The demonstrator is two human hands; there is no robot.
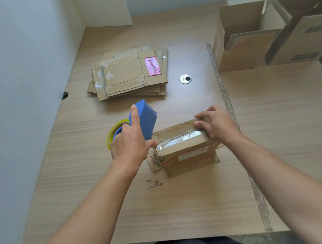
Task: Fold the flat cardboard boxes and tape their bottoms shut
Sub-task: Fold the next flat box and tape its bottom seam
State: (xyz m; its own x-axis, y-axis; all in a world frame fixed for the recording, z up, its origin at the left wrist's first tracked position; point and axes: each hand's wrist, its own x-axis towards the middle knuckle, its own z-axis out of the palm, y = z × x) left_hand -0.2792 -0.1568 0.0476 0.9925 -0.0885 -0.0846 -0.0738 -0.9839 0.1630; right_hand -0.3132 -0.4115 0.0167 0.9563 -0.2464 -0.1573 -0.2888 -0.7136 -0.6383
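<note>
A pale wood-grain tabletop point(185, 208) fills the view, set into a corner of white walls. Near the middle stands the small cardboard box point(187, 151), bottom side up, its lower flaps splayed on the surface. A strip of clear tape point(177, 139) runs along the bottom seam and wraps over the left end.

The right hand point(216, 126) lies on the box's right end, fingers spread loosely on the tape and pressing, its grip not closed round anything. The left hand point(128, 145) has its grip clamped on a blue tape dispenser point(146, 119) with a yellow-cored roll point(115, 130), held at the box's left end, forefinger laid along the body.

This box looks nearly sealed; cutting the strip and smoothing it seems to remain. Two folded boxes point(246, 39) point(302, 33) stand at the far right, while a stack of flat boxes point(129, 73) beyond awaits folding, so much of the work is left.

A cable grommet point(185, 79), a long used tape strip point(227, 103) and small scraps point(154, 183) lie about; none blocks the hands.
</note>
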